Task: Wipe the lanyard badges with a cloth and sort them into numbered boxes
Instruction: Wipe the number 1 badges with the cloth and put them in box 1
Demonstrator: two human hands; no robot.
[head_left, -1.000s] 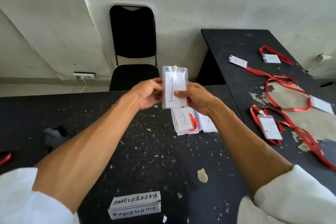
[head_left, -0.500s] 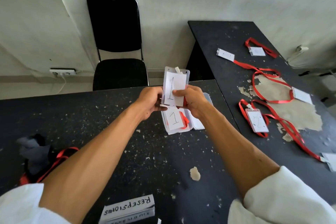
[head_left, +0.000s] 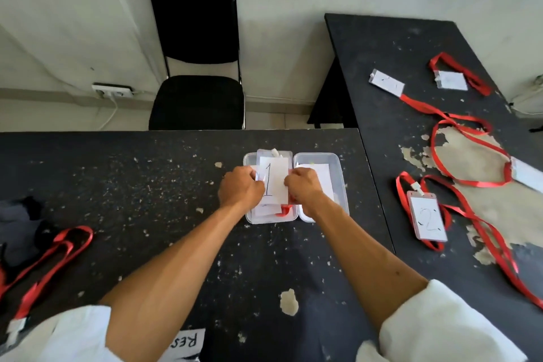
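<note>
A clear badge holder with a white card marked "1" (head_left: 273, 178) sits low over the left clear box (head_left: 249, 216). My left hand (head_left: 239, 186) grips its left edge and my right hand (head_left: 302, 186) grips its right edge. A red lanyard (head_left: 283, 210) and more cards lie in that box under the badge. The right clear box (head_left: 338, 176) holds a white card. On the side table lie a badge marked "2" (head_left: 428, 219) and other badges (head_left: 386, 82) on red lanyards (head_left: 467, 156). A dark cloth (head_left: 20, 223) lies at the far left.
A red lanyard (head_left: 55, 256) with a badge lies at the left, beside the cloth. A white name card (head_left: 188, 342) stands at the near edge. A black chair (head_left: 194, 47) stands behind the table. The side table (head_left: 382, 47) meets this table at the right.
Both hands have lowered the "1" badge from chest height down onto the left box. The camera tilted down, so both boxes and the left lanyard now show.
</note>
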